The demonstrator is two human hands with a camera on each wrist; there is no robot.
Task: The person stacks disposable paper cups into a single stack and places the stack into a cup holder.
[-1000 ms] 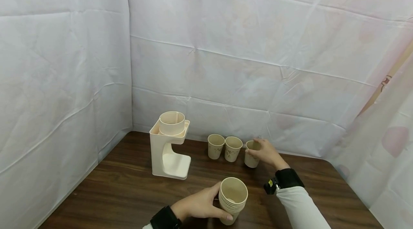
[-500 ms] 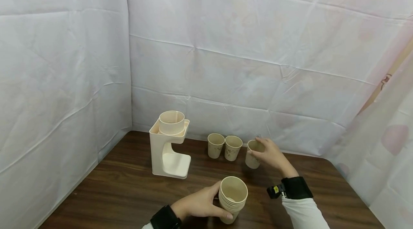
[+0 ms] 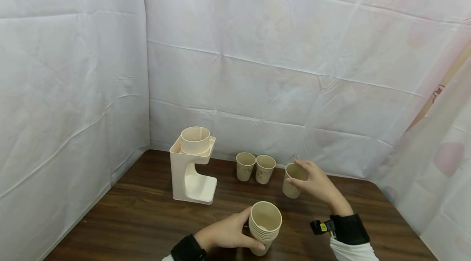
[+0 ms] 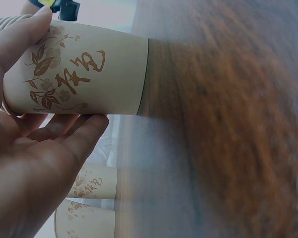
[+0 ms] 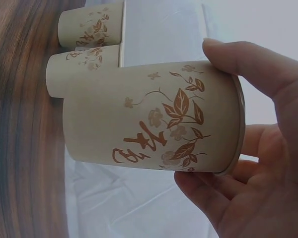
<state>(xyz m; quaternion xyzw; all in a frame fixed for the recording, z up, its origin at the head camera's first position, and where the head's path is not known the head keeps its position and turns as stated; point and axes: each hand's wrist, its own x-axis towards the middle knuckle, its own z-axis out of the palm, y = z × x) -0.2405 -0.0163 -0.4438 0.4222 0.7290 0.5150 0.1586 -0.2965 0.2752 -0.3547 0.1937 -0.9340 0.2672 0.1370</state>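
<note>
Prob. a makeshift booth, w/ creased white sheets [image 3: 235,81] hung behind & beside a wood-grain tbl [image 3: 136,216].

Three single cups [image 3: 265,171], one cup stack [image 3: 263,234], one stand [image 3: 180,177].

Cream stand [image 3: 179,175]: upright, C-shaped in profile, rimmed top, flat base plate [image 3: 201,185] at its foot. Short open cylinder [image 3: 195,146] seated in the stand's top. Under the stand, dark brown table [image 3: 125,216], wood-grained, far right corner rounded. Behind the stand, white back sheet [image 3: 257,85], creased in long lines, faint pink blotches. Left of the stand, white side sheet [image 3: 73,89], hanging. Well right of the stand, pale curtain [image 3: 452,208] with pink patch [image 3: 448,158]; slanting tan strip [image 3: 423,115] beside it, small brownish mark [image 3: 438,91] there.
</note>
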